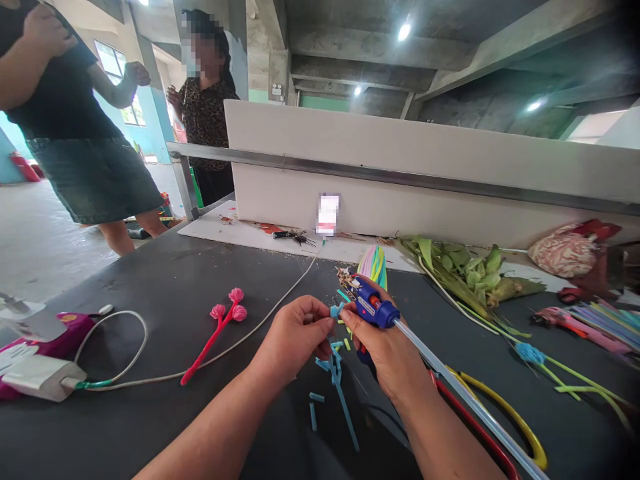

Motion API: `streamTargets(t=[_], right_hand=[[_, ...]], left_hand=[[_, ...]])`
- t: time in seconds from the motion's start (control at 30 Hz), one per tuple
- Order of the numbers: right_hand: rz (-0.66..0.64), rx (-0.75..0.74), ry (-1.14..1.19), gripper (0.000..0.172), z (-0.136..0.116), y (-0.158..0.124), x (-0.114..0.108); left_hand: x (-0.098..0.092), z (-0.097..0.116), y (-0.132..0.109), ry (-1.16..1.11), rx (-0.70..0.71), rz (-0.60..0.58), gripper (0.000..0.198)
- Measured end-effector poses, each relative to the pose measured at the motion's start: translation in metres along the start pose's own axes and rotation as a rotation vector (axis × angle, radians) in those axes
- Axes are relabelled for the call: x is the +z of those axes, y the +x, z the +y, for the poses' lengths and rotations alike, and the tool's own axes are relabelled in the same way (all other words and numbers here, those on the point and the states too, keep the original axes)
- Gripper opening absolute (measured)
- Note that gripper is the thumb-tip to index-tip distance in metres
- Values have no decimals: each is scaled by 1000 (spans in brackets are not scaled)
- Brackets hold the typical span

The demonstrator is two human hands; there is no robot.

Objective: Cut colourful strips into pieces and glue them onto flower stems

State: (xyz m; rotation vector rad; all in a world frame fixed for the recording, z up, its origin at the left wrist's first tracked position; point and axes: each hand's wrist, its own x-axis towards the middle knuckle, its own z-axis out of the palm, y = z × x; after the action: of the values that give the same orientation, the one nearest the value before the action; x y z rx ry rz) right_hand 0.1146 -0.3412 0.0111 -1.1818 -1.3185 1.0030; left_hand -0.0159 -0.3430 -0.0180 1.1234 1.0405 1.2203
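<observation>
Between the fingertips of both my hands is a small light-blue pipe-cleaner piece [336, 311]. My left hand [303, 330] pinches it from the left. My right hand [383, 343] is wrapped round a blue hot glue gun [375, 303], and its thumb also presses the blue piece. Dark crusted glue covers the gun's nozzle, and a long clear glue stick [450, 377] runs out of its back over my right wrist. A branched light-blue pipe-cleaner stem [340, 387] shows just below my fingers; whether it joins the pinched piece, I cannot tell. Short blue offcuts [313, 415] lie beside it.
A pink pipe-cleaner flower stem [213, 337] lies left, near a charger [47, 373] and white cable. Pliers with red and yellow handles [505, 407] lie right. Pipe-cleaner bundles [371, 263], green leaves [465, 267] and a lit phone [329, 213] are farther back. Two people [207, 100] stand beyond.
</observation>
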Motion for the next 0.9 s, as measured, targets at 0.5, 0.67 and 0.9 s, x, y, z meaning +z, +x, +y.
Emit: streamTargets(t=[0.5, 0.67, 0.9], right_hand=[[-41, -56, -7, 51, 10, 4, -6], [-64, -63, -39, 50, 10, 4, -7], [-13, -107, -2, 53, 4, 2, -7]], left_hand=[[-1, 1, -1, 70, 25, 11, 9], [-1, 2, -1, 85, 21, 9, 9], [-3, 1, 0, -85, -47, -45, 13]])
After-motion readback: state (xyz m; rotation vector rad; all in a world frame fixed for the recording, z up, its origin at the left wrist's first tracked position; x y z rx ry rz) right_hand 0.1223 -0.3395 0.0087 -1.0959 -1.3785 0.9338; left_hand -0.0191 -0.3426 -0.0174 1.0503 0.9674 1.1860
